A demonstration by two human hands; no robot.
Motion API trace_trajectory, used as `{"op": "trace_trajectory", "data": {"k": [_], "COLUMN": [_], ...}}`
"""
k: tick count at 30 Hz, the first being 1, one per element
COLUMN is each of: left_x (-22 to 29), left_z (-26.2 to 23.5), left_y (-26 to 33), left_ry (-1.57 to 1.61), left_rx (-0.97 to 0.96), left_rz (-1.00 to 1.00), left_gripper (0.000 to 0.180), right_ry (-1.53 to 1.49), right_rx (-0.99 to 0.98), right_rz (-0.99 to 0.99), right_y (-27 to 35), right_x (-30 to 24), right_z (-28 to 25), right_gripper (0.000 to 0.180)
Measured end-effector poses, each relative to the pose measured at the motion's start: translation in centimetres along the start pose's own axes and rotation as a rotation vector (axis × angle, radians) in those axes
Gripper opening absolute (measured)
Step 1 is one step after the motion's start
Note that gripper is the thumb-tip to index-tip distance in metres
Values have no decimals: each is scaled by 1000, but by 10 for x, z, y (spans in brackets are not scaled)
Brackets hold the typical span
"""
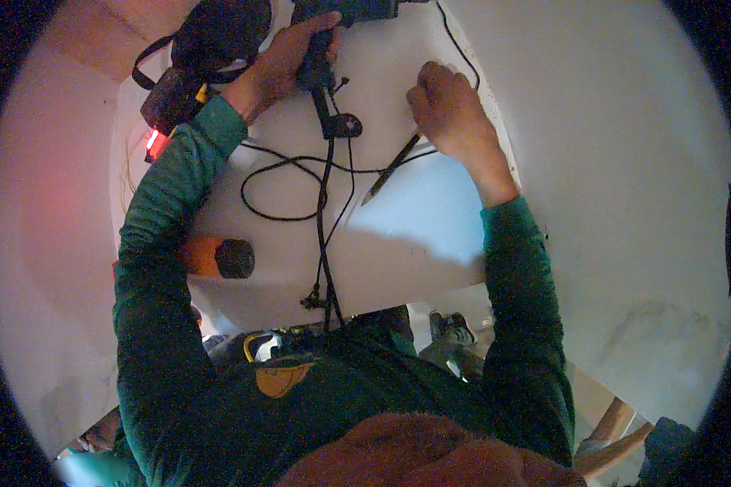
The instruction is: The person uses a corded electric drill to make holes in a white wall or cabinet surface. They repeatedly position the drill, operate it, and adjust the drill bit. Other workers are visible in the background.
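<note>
A dark teal power tool [341, 24] is gripped by the left hand [288, 57] near the top of the view, the fingers being wrapped shut around its handle. The handle's long axis runs roughly up and down in the picture, with the body of the tool lying across the top edge, where it is partly cut off; which way its working end points cannot be told. From the foot of the handle a black cord [325, 211] is let down over the white panel [414, 235], looping once to the left before it hangs off the panel's near edge toward the person's body. A pencil [390, 172] is held in the right hand [451, 109], which is closed upon its upper end. The pencil's long axis is set on a diagonal, from upper right at the hand to lower left, and its tip is pointed down and to the left, resting on or just above the panel beside the cord. The two hands are kept well apart, with the cord between them. An orange cylinder with a dark end [219, 258] is seen lying near the left forearm, at the panel's left edge. A black bag with straps [207, 53] is placed just beyond the left wrist.
</note>
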State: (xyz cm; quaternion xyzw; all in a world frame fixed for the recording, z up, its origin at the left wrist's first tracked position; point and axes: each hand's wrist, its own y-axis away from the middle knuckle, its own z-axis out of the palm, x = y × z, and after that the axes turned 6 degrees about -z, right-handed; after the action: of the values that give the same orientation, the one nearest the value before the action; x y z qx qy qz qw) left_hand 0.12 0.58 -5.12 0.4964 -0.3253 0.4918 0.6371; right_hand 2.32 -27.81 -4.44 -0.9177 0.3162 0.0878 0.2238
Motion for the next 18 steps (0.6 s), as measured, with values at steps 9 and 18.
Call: {"op": "trace_trajectory", "data": {"k": [9,18], "left_x": [0,0], "left_z": [4,6], "left_y": [3,2], "left_ry": [65,-18], "left_rx": [71,96], "left_rz": [65,56], "left_gripper": [30,29], "right_ry": [53,38], "right_rx": [-104,-76], "right_rz": [92,79], "right_y": [0,2], "right_x": [-27,-25], "right_z": [-5,-1], "right_gripper": [37,29]}}
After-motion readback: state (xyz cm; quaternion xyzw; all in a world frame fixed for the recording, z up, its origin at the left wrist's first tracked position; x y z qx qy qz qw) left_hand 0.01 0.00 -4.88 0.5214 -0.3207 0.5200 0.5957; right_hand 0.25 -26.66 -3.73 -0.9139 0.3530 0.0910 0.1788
